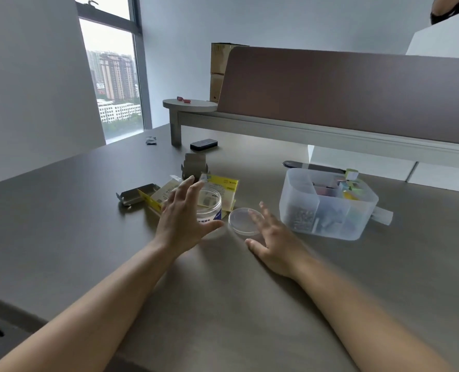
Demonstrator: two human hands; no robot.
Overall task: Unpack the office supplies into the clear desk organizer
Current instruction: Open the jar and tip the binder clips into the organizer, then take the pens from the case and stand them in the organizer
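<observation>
My left hand (181, 216) is spread open, holding nothing, right against the near-left side of the lidless clear round plastic jar (209, 208); right hand (272, 237) open too, farther off.

A big brown desk (223, 291) holds everything. The clear organizer (327, 208) sits on it. Left of the organizer lies 1 round clear lid (245, 221), then 1 open jar (209, 208) and yellow packets (223, 186). Far behind the organizer's left side lies 1 black eraser (203, 144).
</observation>
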